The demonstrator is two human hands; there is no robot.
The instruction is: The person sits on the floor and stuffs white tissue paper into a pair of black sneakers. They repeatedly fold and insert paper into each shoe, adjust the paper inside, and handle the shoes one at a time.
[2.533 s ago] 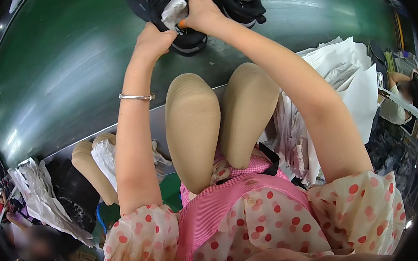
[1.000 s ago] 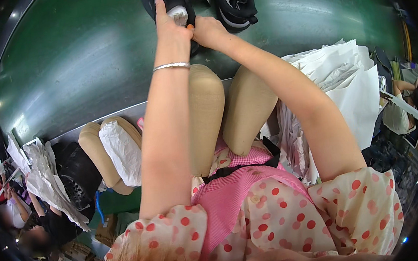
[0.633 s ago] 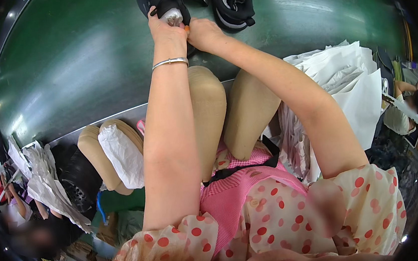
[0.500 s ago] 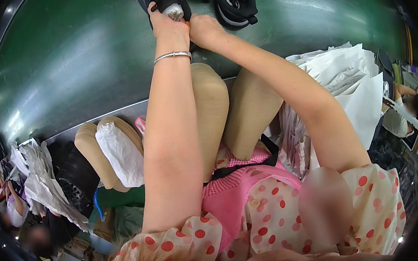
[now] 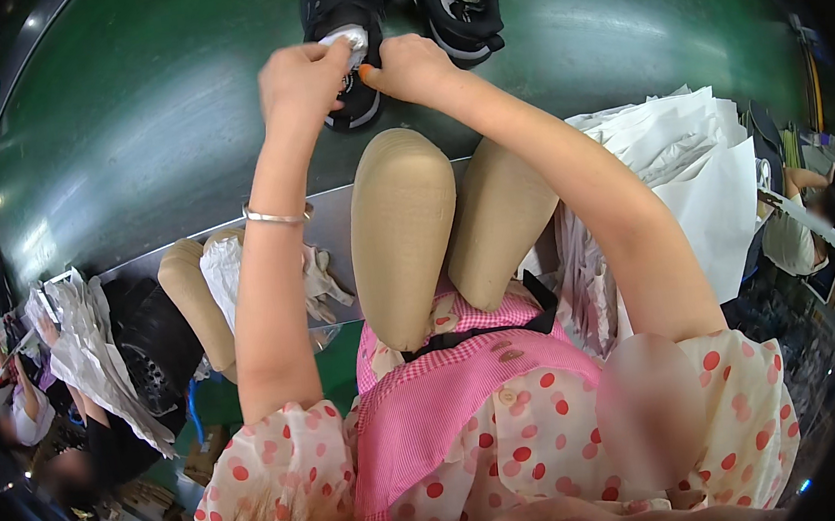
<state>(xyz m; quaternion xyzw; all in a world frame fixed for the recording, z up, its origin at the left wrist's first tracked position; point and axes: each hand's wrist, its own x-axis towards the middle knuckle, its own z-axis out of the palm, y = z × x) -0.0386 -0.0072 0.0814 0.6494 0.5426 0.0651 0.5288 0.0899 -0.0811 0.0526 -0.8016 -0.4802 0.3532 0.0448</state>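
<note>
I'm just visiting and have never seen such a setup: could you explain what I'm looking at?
There is no machine here: a person works bare-handed. The view comes from a wide camera worn on the person's head, looking down, so straight edges look bent. On the green table are a black shoe and, to its right, a second shoe, both with white stuffing inside. The left hand and right hand are at the first shoe's opening, on either side; how firmly they hold it, I can't tell.

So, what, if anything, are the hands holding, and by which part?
Left hand and right hand flank the black shoe on the left at its opening; any hold cannot be told.
</note>
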